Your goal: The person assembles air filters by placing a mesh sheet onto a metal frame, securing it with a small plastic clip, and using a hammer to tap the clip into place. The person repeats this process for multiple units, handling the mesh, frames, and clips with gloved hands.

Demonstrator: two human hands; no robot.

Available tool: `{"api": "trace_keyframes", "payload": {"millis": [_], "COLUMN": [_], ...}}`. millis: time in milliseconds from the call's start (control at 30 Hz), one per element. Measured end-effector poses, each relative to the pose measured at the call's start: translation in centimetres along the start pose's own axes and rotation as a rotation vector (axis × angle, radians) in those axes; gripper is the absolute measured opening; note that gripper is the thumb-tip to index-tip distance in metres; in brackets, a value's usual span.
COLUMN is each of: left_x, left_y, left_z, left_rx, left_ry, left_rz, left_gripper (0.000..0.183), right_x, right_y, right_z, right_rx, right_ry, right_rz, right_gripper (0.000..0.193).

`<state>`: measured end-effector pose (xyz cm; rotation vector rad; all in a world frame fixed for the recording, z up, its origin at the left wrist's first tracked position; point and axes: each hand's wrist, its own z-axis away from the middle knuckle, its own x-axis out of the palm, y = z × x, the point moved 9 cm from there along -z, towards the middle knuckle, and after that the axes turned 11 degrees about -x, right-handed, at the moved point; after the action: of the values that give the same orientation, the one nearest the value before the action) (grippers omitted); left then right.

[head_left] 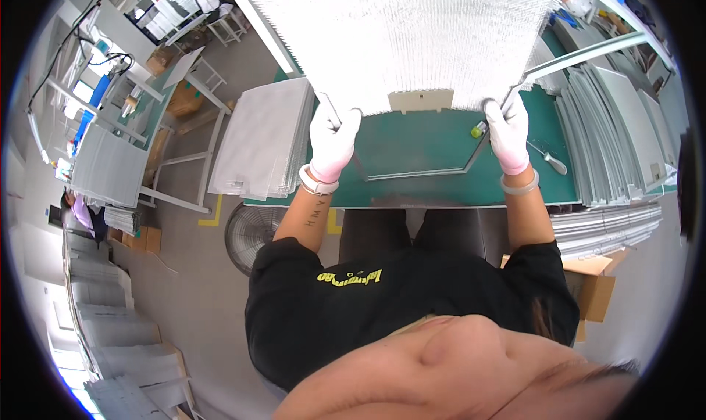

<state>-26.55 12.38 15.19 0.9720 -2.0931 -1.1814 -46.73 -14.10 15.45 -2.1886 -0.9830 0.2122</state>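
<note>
A large white pleated filter panel [412,45] rises in front of me, its near edge between my hands. My left hand [333,142], in a white glove, is closed on the panel's near left corner, thumb on top. At the near right corner, my gloved right hand [509,135] is closed on it too. Thin metal edges show at both grips. A beige rectangular plate [421,100] sits at the middle of the near edge. Beneath lies a thin grey frame [419,174], partly hidden by the panel. A small green-ended object [479,130] is beside my right hand.
The green-topped table [412,141] carries a stack of white panels [261,137] at left and upright grey panels [599,133] at right. A screwdriver [555,163] lies right of my right hand. A floor fan [254,236] stands below the table's left edge; cardboard boxes [594,295] stand at right.
</note>
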Motion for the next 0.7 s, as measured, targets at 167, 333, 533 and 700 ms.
{"api": "trace_keyframes", "payload": {"millis": [167,333,533,700], "left_x": [0.8,0.4,0.2,0.7], "left_y": [3.3,4.3,3.6,1.0], "left_z": [-0.6,-1.2,-0.2,0.6], "left_rx": [0.002,0.066,0.103,-0.031], "left_ry": [-0.06,0.166,0.271,0.156], "left_rz": [-0.044,-0.116,-0.182,-0.047], "left_gripper": [0.009,0.026,0.019,0.007], "right_x": [-0.2,-0.8,0.2,-1.2], "right_y": [-2.2,-2.2,-4.3,0.8], "right_z": [-1.9,-2.4,-1.3,0.6], "right_rx": [0.062,0.006,-0.078,0.072], "right_ry": [-0.12,0.067,0.192,0.026], "right_rz": [0.029,0.284,0.301,0.177], "right_gripper": [0.014,0.03,0.038,0.013]}}
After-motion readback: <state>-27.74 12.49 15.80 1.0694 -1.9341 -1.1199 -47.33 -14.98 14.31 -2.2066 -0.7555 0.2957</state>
